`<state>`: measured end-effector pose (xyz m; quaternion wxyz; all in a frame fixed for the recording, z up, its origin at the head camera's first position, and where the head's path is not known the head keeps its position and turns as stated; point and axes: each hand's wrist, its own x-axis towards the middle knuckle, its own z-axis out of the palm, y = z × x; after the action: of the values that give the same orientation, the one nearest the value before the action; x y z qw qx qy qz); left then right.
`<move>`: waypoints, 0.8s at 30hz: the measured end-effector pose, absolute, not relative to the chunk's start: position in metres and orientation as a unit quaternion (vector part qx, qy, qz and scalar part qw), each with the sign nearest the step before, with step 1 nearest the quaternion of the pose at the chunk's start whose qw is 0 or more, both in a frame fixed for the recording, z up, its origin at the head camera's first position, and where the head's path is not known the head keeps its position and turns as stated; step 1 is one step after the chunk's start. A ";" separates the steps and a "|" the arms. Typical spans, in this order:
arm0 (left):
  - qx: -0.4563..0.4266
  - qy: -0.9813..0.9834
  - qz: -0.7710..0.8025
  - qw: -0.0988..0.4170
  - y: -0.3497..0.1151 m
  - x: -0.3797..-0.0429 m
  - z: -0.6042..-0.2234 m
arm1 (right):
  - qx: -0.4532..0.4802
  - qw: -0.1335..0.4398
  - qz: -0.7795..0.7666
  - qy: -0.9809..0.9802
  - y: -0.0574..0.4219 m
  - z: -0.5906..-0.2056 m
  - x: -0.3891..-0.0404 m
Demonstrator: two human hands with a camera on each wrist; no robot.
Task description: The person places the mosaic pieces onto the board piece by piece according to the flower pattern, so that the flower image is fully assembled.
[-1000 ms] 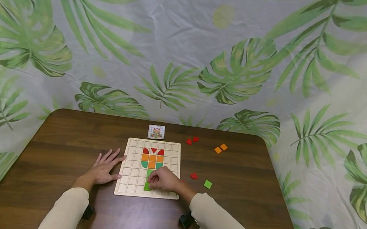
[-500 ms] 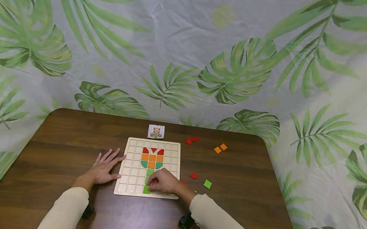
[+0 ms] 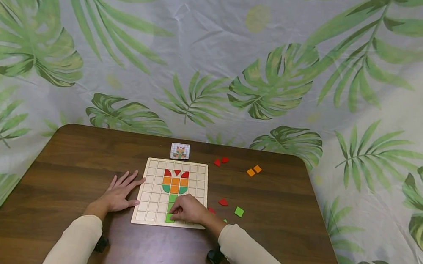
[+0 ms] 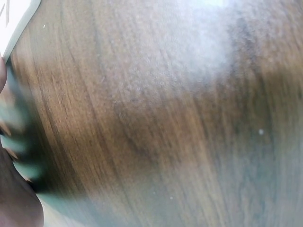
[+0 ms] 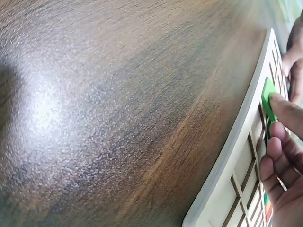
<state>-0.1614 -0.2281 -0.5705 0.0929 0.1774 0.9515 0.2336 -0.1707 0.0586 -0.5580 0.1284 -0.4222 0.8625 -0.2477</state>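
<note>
A pale wooden grid board lies on the table, bearing a tulip-like pattern of red, orange and teal pieces with a green stem. Over the stem is my right hand, its fingers curled and thumb and finger at a green square tile in the lowest row. In the right wrist view, the same tile shows at the board's near edge, with the fingertips on it. My left hand rests spread on the table, index finger and thumb touching the board's left edge. My right hand covers part of the stem.
A small pattern card lies behind the board. To the right are loose pieces: red ones, two orange squares and a green square. Another green piece is partly hidden by the right forearm. A leaf-printed cloth hangs behind the table.
The lowest green tile has straightened slightly into line with the grid under my right fingers. My left hand has stayed in place.
</note>
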 end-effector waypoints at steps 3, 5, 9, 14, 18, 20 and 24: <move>0.177 0.952 0.234 0.091 -0.228 -0.162 -0.571 | -0.424 0.124 -0.245 0.863 0.059 -0.558 -0.171; 0.178 0.951 0.234 0.092 -0.228 -0.162 -0.572 | -0.425 0.122 -0.241 0.864 0.058 -0.559 -0.171; 0.177 0.951 0.235 0.094 -0.229 -0.163 -0.572 | -0.422 0.122 -0.243 0.865 0.058 -0.559 -0.171; 0.175 0.951 0.236 0.098 -0.229 -0.162 -0.572 | -0.411 0.130 -0.265 0.862 0.061 -0.557 -0.171; 0.175 0.951 0.235 0.100 -0.229 -0.163 -0.573 | -0.385 0.134 -0.294 0.865 0.069 -0.557 -0.176; 0.177 0.950 0.239 0.097 -0.229 -0.163 -0.574 | -0.368 0.133 -0.307 0.867 0.077 -0.556 -0.181; 0.181 0.948 0.244 0.091 -0.229 -0.162 -0.573 | -0.337 0.120 -0.331 0.873 0.100 -0.553 -0.190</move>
<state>-0.1624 -0.2289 -0.5726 0.0912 0.1805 0.9485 0.2439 -0.1904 0.0999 -0.5529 0.1204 -0.3367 0.8733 -0.3309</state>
